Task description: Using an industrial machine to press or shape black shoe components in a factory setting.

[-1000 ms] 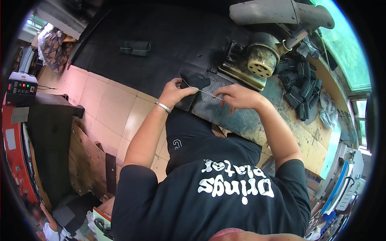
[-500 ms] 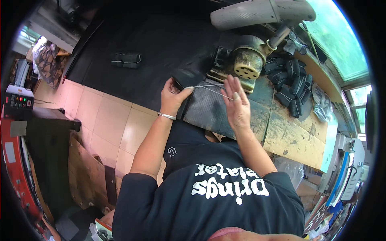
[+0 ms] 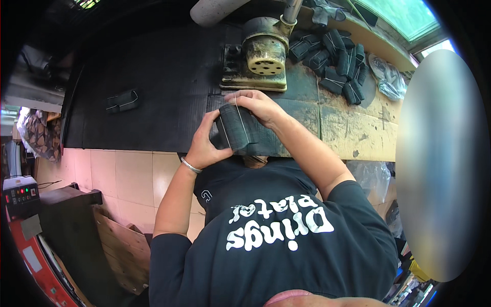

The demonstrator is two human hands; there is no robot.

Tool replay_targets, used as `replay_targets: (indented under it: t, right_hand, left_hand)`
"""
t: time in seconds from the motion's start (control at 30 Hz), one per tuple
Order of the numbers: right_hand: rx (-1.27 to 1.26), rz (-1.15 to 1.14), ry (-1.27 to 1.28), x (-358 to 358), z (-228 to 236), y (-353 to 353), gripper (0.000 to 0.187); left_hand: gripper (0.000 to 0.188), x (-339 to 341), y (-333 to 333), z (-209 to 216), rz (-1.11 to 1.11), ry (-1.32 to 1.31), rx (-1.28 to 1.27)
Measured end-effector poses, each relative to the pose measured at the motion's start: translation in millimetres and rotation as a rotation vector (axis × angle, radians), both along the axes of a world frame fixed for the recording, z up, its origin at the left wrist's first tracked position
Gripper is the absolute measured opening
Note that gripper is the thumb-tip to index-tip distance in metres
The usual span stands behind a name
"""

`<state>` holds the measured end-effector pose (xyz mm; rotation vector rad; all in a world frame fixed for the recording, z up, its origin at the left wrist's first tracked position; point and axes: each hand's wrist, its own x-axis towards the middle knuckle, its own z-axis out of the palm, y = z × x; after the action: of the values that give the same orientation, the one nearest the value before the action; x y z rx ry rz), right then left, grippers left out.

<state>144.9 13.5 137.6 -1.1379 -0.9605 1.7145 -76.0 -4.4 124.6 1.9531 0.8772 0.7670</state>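
Now — black bundle (image 3: 232,127) gripped by left fingers (image 3: 207,122) | right fingers (image 3: 249,94): far end — grip unclear

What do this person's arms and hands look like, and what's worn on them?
The left hand and right hand are both gloveless. A slim, silver-coloured bangle circles the left wrist; the right shows none. Short, plain black sleeves leave the forearms bare.

A workshop: a stained desk (image 3: 358,128) carries a grimy metal machine (image 3: 263,56) and heaped dark bundles (image 3: 335,59); at left, a control box (image 3: 20,197) shows small lights.
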Motion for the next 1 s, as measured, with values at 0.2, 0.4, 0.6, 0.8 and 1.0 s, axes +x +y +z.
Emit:
replay_targets:
  t: [0.2, 0.4, 0.6, 0.8, 1.0]
  right_hand:
    - [-0.238, -0.285, 0.162, 24, -73, 5, 0.018]
    - [0.168, -0.163, -0.552, 34, -121, -51, 0.024]
    - [0.469, -0.154, -0.825, 22, -114, -60, 0.013]
    - [0.535, -0.116, -0.823, 26, -112, -61, 0.011]
    - [0.61, -0.142, -0.789, 35, -120, -66, 0.011]
  left_hand:
    - [0.095, -13, 3, -26, 0.019, -0.134, -0.179]
    - [0.104, -49, 55, -60, 0.757, 0.002, -0.28]
    - [0.101, -90, 142, -86, 1.203, 0.261, 0.023]
    - [0.094, -136, 182, -107, 1.294, 0.581, 0.178]
    - [0.092, -227, 238, -117, 1.281, 0.634, 0.11]
